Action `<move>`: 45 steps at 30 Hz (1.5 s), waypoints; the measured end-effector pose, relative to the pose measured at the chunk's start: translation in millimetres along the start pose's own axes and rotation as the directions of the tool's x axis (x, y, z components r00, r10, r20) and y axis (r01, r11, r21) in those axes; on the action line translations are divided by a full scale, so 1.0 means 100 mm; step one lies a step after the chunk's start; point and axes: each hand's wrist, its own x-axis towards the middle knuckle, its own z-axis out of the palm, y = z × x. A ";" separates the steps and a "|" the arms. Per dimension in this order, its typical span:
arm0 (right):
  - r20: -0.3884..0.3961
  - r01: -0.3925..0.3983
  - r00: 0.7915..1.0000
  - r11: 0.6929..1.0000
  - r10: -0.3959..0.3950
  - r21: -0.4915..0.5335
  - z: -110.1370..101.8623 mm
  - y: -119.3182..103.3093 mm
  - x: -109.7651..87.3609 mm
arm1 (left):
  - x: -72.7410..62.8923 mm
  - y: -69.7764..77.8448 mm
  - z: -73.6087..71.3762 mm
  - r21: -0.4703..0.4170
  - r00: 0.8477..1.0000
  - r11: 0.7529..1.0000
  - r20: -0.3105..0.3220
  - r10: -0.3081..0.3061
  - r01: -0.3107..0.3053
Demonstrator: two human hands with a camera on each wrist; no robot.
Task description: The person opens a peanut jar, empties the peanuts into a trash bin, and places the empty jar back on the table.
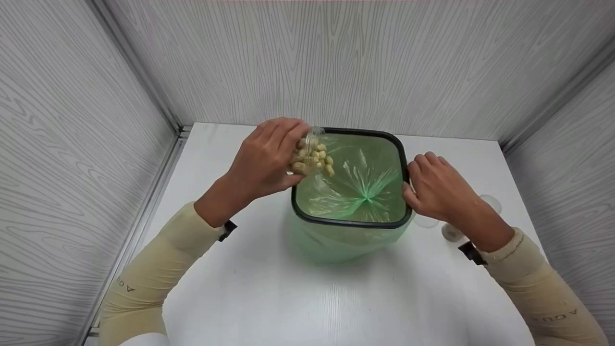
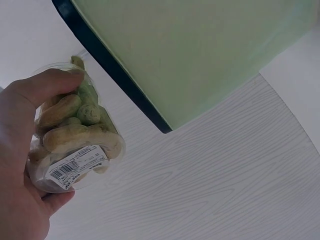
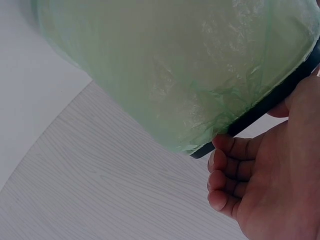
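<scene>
Your two hands are well apart, one on each side of the bin [image 1: 348,224], which stands on the white bench [image 1: 230,283] with its black rim uppermost and a translucent green bag [image 1: 367,198] lining it and hanging down over its outside. Your left hand [image 1: 271,156] is wrapped round a clear plastic jar [image 1: 303,163], and you have it tipped on its side at the bin's left edge, its mouth turned inward. Peanuts in their shells [image 1: 328,163] fill the jar and show at and just past its mouth, above the inside of the bin. In the left wrist view your thumb lies across the jar, and a white barcode label [image 2: 77,167] shows on it. Your right hand [image 1: 438,188] grips the right side of the bin's rim, thumb on one side and curled fingers on the other; the right wrist view shows your forefinger against the bunched bag there. Beside that forearm, on the bench, sit a small round container [image 1: 452,233] with something brownish in it and two clear round pieces [image 1: 491,203], partly hidden by your hand and wrist. You wear pale yellow sleeves [image 1: 161,257], and pale wood-grain walls [image 1: 336,62] enclose the bench.
</scene>
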 end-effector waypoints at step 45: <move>0.073 -0.043 0.996 0.999 0.042 0.019 -0.01 -0.03 0.00 | -0.08 -0.04 0.21 0.204 0.973 0.966 -0.132 0.189 -0.160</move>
